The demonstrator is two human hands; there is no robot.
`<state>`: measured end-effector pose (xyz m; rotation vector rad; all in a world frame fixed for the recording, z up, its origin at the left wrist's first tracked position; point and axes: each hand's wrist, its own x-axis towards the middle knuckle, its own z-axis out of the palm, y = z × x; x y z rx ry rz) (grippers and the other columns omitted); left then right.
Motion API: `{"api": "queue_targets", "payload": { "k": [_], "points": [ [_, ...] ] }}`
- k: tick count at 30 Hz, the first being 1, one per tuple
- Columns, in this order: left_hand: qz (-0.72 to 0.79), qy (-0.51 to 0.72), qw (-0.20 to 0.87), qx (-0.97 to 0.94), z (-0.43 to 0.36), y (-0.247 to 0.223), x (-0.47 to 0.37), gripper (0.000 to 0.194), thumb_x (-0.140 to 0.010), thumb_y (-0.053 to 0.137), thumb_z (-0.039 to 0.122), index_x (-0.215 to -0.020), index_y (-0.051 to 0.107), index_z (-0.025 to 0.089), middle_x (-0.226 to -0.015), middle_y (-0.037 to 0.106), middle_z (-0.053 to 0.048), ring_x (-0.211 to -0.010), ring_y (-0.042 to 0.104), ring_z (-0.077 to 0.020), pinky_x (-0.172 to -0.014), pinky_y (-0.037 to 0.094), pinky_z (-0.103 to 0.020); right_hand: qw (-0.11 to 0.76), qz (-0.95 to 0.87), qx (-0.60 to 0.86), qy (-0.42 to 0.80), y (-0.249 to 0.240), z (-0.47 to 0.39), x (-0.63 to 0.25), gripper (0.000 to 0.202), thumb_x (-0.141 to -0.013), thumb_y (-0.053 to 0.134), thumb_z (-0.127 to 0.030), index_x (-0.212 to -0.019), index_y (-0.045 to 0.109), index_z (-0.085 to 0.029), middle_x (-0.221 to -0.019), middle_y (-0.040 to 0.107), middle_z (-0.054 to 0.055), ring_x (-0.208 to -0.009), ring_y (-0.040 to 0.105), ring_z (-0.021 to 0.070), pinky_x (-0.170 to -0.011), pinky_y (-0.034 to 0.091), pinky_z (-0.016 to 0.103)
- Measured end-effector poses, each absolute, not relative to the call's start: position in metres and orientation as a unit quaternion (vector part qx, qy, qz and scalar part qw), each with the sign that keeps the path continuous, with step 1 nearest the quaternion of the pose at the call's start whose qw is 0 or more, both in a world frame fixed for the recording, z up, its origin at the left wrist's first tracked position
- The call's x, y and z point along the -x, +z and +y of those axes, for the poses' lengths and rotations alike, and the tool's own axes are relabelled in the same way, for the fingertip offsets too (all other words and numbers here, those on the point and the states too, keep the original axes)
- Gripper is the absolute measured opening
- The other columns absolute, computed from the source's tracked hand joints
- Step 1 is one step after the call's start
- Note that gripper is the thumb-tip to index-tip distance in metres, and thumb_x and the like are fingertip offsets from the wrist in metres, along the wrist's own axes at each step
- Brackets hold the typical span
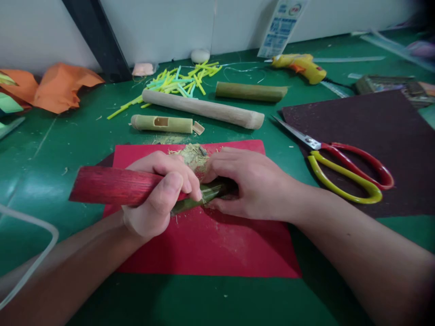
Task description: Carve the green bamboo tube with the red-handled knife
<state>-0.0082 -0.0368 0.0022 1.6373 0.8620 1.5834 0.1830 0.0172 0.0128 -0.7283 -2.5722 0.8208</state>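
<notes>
My left hand (159, 190) is closed around a tool with a thick red wooden handle (112, 185); its working end is hidden by my fingers and the bamboo. That tool meets a short green bamboo piece (190, 201), which my right hand (251, 183) grips from the right, fingers above and thumb below. The bamboo lies low over a red sheet (217, 253). A heap of pale shavings (193, 156) sits on the sheet just beyond my hands, with fine dust scattered around it.
Behind the sheet lie a notched bamboo tube (176, 125), a long pale bamboo stick (204, 107), a green bamboo piece (251, 92) and yellow-green strips (170, 81). To the right, scissors (350, 172) rest on a dark sheet (353, 122). A yellow glue gun (299, 67) lies farther back.
</notes>
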Motion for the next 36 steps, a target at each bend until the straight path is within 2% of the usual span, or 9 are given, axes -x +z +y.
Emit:
{"api": "queue_targets", "payload": {
  "k": [9,16,20,23,27,30,36],
  "points": [
    [0.328,0.606,0.355,-0.632,-0.037,0.003,0.010,0.021,-0.092,0.062,0.030,-0.074,0.066,0.020,-0.063,0.070,-0.001,-0.056,0.066,-0.0163,-0.061,0.052,-0.036,0.189,-0.907,0.242,0.288,0.011,0.016,-0.182,0.017,-0.075,0.070,-0.020,-0.092,0.071,-0.018,-0.089,0.071,0.001,-0.080,0.060,0.0147,-0.072,0.040,0.028],
    [0.347,0.577,0.343,-0.655,-0.040,0.005,0.012,0.025,-0.094,0.061,0.037,-0.073,0.063,0.022,-0.063,0.070,-0.001,-0.056,0.065,-0.0163,-0.062,0.054,-0.036,0.192,-0.906,0.234,0.295,0.012,0.016,-0.183,0.013,-0.080,0.072,-0.028,-0.090,0.071,-0.018,-0.089,0.072,0.003,-0.080,0.061,0.0153,-0.073,0.041,0.029],
    [0.362,0.567,0.331,-0.662,-0.040,0.005,0.012,0.027,-0.095,0.059,0.035,-0.072,0.062,0.022,-0.064,0.070,-0.001,-0.055,0.065,-0.0154,-0.060,0.054,-0.036,0.189,-0.907,0.238,0.292,0.012,0.017,-0.183,0.014,-0.080,0.072,-0.028,-0.091,0.072,-0.018,-0.089,0.071,0.003,-0.082,0.061,0.0161,-0.073,0.042,0.029],
    [0.374,0.561,0.295,-0.677,-0.038,0.004,0.013,0.023,-0.094,0.057,0.031,-0.073,0.061,0.023,-0.066,0.070,0.000,-0.057,0.064,-0.0153,-0.061,0.055,-0.035,0.191,-0.907,0.242,0.287,0.011,0.016,-0.183,0.015,-0.080,0.072,-0.028,-0.091,0.072,-0.018,-0.088,0.071,0.003,-0.083,0.062,0.0164,-0.073,0.042,0.029],
    [0.419,0.502,0.194,-0.731,-0.039,0.005,0.016,0.012,-0.085,0.064,0.024,-0.073,0.064,0.023,-0.076,0.069,0.000,-0.068,0.065,-0.0157,-0.065,0.055,-0.033,0.202,-0.904,0.241,0.289,0.010,0.016,-0.183,0.018,-0.079,0.072,-0.028,-0.094,0.072,-0.018,-0.091,0.073,0.004,-0.084,0.063,0.0171,-0.075,0.043,0.030],
    [0.470,0.471,0.177,-0.726,-0.043,0.006,0.017,0.009,-0.083,0.063,0.022,-0.075,0.066,0.023,-0.071,0.067,0.002,-0.062,0.061,-0.0132,-0.057,0.051,-0.028,0.202,-0.905,0.239,0.288,0.008,0.016,-0.183,0.018,-0.079,0.072,-0.028,-0.094,0.072,-0.018,-0.091,0.073,0.004,-0.085,0.064,0.0176,-0.074,0.043,0.030],
    [0.514,0.414,0.232,-0.714,-0.047,0.009,0.016,0.012,-0.086,0.062,0.021,-0.075,0.065,0.022,-0.062,0.063,0.004,-0.052,0.056,-0.0097,-0.050,0.049,-0.023,0.204,-0.904,0.244,0.286,0.006,0.016,-0.182,0.015,-0.078,0.071,-0.026,-0.091,0.071,-0.018,-0.090,0.072,0.003,-0.085,0.063,0.0173,-0.071,0.041,0.029]
  ]
}}
